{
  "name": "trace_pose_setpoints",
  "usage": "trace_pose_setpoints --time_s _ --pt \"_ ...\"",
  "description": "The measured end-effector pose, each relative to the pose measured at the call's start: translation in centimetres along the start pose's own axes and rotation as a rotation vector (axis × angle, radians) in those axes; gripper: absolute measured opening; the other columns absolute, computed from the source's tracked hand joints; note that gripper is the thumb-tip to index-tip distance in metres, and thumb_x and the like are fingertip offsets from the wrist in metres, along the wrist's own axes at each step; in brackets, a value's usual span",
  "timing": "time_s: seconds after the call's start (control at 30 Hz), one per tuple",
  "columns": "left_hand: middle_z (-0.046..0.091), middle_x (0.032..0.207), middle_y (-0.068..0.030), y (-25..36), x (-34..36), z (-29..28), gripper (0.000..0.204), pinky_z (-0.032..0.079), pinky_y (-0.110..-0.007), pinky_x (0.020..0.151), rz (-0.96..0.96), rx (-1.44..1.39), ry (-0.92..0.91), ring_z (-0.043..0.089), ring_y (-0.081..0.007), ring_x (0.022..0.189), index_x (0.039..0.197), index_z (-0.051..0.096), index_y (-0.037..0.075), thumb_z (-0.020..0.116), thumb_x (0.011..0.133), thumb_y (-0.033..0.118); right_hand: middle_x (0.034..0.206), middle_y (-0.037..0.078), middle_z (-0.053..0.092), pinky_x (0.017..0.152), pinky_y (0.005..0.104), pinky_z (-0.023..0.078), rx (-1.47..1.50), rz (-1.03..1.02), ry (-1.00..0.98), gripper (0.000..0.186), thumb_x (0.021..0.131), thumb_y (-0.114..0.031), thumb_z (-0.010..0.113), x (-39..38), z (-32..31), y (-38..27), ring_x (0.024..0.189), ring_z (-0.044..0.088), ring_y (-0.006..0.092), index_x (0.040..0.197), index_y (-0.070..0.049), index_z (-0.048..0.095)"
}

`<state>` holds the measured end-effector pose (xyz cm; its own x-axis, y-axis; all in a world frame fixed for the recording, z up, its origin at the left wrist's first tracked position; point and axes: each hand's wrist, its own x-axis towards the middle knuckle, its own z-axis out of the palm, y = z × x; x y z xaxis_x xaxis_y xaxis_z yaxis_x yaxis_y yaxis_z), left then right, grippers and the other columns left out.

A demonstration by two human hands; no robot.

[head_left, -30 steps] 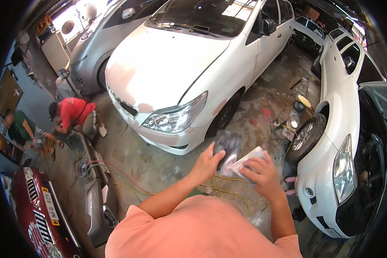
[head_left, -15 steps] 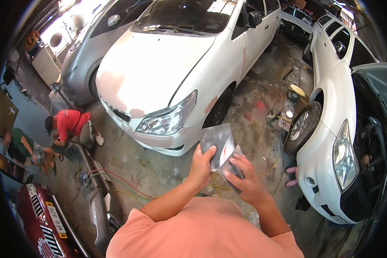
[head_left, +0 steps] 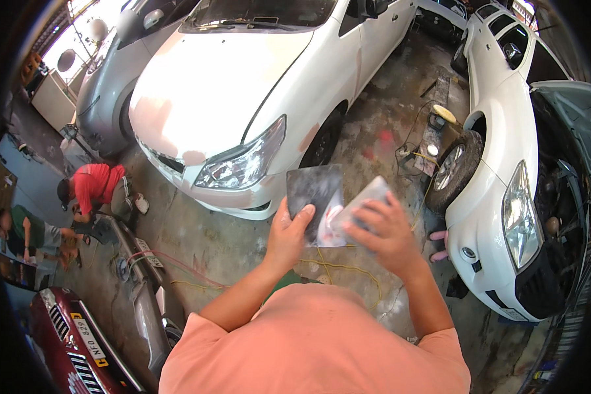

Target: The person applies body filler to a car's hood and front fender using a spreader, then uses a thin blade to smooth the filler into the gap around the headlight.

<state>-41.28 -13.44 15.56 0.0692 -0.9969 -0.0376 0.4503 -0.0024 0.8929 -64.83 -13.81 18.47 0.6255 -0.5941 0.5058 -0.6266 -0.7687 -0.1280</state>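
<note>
My left hand (head_left: 289, 234) grips a thin dark grey mixing plate (head_left: 314, 189) by its left edge, the thumb lying across its face. White paste (head_left: 330, 222) with red streaks is smeared over the plate's lower right part. In my right hand (head_left: 390, 230) is a flat grey putty spreader (head_left: 372, 190), tilted and a little blurred, its lower left edge close to the paste. Whether that edge touches the plate I cannot tell. Both are held in front of my chest, above the floor.
A white car (head_left: 217, 92) with pinkish patches stands ahead. Another white car (head_left: 499, 217), its front opened up, is at the right. A removed bumper (head_left: 148, 289) lies left, near a person in red (head_left: 98, 190). Yellow cord (head_left: 348, 268) crosses the floor; a round-pad polisher (head_left: 442, 115) lies between the cars.
The spreader has moved right and up from over the plate, turning in my right hand. The plate now faces me more squarely. The whole view has shifted slightly.
</note>
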Motion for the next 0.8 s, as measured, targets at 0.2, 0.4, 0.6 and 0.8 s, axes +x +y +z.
trace_pose_setpoints --time_s 0.2,0.4,0.6,0.8 --pt "0.069 0.100 -0.0122 -2.3 -0.1 -1.8 0.048 0.049 -0.030 0.085 -0.038 0.437 -0.140 0.057 -0.0112 0.092 0.132 0.050 -0.013 0.057 0.101 0.023 0.117 0.000 0.066 0.114 0.0554 0.034 0.030 -0.003 -0.062 0.042 0.074 -0.005 0.069 0.5 0.0 0.3 0.120 0.059 0.0232 0.113 -0.020 0.073" --pt "0.069 0.102 -0.0100 -2.6 -0.3 -0.2 0.036 0.049 -0.030 0.081 0.097 0.342 0.021 0.058 -0.0135 0.088 0.129 0.053 -0.006 0.053 0.103 0.019 0.121 0.000 0.065 0.114 0.0514 0.036 0.289 -0.073 -0.118 0.049 0.074 -0.003 0.067 -1.6 3.8 -3.7 0.121 0.058 0.0223 0.121 -0.018 0.069" --pt "0.066 0.112 -0.0116 -2.5 -0.2 -0.8 0.035 0.051 -0.032 0.089 0.136 0.270 0.066 0.063 -0.0169 0.098 0.133 0.050 -0.003 0.053 0.104 0.017 0.138 0.012 0.051 0.116 0.0575 0.033 0.377 0.067 -0.038 0.056 0.075 0.000 0.073 -2.0 2.0 -2.3 0.131 0.051 0.0349 0.126 -0.022 0.066" --pt "0.060 0.122 -0.0134 -2.4 0.0 0.5 0.038 0.054 -0.037 0.092 -0.239 -0.220 0.145 0.064 -0.0210 0.108 0.134 0.044 0.001 0.057 0.099 0.010 0.141 0.012 0.051 0.113 0.0605 0.034 0.481 0.178 0.042 0.048 0.087 -0.007 0.064 -3.0 6.7 -1.9 0.135 0.046 0.0364 0.131 -0.025 0.065"
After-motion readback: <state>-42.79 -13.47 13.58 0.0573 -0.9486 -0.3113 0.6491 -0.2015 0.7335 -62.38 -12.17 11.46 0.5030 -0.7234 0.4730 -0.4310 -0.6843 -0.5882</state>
